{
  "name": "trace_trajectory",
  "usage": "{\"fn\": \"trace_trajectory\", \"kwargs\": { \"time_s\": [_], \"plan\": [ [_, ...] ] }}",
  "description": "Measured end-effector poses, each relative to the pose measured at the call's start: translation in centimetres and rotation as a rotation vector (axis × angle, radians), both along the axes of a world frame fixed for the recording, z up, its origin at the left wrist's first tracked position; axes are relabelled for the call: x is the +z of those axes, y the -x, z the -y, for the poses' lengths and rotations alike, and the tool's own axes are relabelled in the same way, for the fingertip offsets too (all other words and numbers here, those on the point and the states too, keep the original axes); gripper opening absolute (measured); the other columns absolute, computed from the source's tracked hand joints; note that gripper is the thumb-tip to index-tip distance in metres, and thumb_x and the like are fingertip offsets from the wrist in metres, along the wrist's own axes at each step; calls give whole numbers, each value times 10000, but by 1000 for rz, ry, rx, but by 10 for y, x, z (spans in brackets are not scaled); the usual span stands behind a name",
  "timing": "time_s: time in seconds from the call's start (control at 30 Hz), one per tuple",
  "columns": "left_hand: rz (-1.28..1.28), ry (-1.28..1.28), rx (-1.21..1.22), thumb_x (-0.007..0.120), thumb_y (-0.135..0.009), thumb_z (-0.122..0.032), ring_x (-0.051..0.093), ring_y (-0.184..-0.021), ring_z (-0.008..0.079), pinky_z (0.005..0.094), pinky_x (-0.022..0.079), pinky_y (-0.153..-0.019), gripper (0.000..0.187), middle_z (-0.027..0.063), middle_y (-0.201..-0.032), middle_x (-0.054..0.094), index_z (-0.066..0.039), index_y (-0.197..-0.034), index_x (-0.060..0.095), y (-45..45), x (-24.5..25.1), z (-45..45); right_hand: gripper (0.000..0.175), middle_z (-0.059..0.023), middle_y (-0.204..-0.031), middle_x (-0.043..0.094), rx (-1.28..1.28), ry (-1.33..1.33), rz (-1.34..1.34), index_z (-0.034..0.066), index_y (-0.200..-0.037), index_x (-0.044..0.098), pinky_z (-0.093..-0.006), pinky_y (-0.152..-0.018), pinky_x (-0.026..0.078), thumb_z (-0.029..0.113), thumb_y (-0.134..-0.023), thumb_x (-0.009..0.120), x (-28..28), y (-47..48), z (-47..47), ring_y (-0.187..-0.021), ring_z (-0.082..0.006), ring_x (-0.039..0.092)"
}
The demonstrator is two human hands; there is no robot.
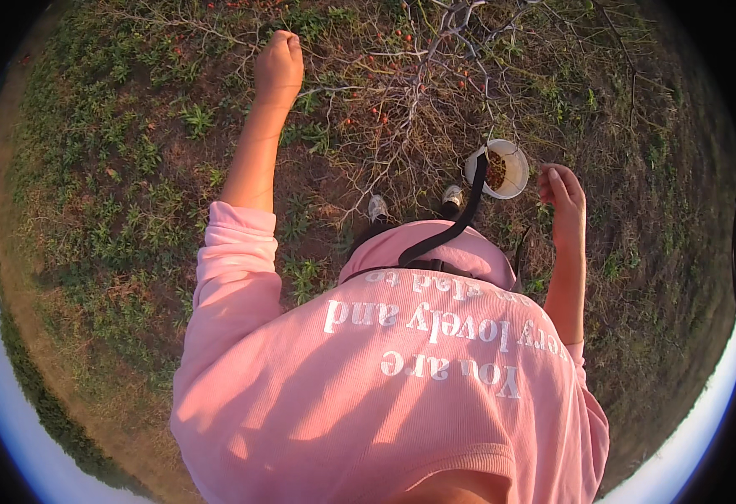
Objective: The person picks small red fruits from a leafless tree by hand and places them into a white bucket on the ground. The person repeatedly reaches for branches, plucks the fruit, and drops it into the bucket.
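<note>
My left hand (279, 69) reaches out at the upper left with its fingers curled, beside thin branches of a shrub; whether it grips a twig cannot be seen. My right hand (563, 189) is raised at the right, fingers bent, just right of a white plastic bucket (521, 173). Small red berries (497, 170) lie inside the bucket, and a black strap (456, 227) runs from my waist to its rim. More red berries (376, 112) hang on the bare, thorny-looking branches (415, 94) in front of me.
Pale branches spread low over the ground and reach near my shoes (378, 208). A darker branch (632, 82) hangs at the upper right. Green weeds (198, 120) and dry grass cover the soil on both sides.
</note>
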State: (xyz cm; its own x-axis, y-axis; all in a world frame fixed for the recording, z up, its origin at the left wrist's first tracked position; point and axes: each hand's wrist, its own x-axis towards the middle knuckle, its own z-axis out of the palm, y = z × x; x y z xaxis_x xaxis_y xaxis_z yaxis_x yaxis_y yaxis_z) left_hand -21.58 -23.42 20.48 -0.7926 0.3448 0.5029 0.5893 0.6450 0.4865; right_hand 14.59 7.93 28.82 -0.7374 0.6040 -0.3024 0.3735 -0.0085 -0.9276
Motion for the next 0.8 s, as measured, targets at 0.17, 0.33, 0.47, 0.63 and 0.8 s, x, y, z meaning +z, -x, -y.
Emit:
{"fn": "trace_trajectory", "kwargs": {
  "time_s": [0.17,0.33,0.47,0.63,0.8],
  "plan": [
    [69,-100,-78,511,-916,-236,611,-682,293,403,489,-589,207,121,-774,625,-54,-980,588,-6,6,9,207,21,-796,577,44,5,-30,27,-1009,616,-202,-622,410,188,-944,503,0,3,2,-676,-46,486],
    [232,-151,-82,528,-914,-250,553,-596,208,391,440,-542,272,81,-702,586,-88,-1121,596,-17,6,23,213,6,-816,586,41,-18,9,28,-1013,613,-215,-631,416,196,-942,503,1,3,4,-690,-60,499],
    [356,-190,-53,513,-925,-271,495,-587,132,350,420,-559,419,33,-678,559,-125,-1317,478,-26,10,30,207,13,-800,584,12,-10,1,23,-1009,619,-215,-633,419,182,-947,502,1,-3,5,-678,-58,493],
    [650,-415,-70,520,-923,-191,493,-668,80,263,412,-614,541,-1,-754,562,-94,-1416,319,-42,25,37,206,8,-804,586,-40,5,-3,23,-1021,620,-213,-624,413,179,-944,509,-3,-24,11,-668,-58,489],
    [789,-888,-122,485,-941,-127,417,-603,72,217,344,-551,486,23,-733,532,-27,-1389,328,-51,44,61,217,16,-816,584,-74,2,22,44,-1031,618,-208,-643,415,204,-945,499,-6,-51,9,-694,-50,499]
  ]
}}
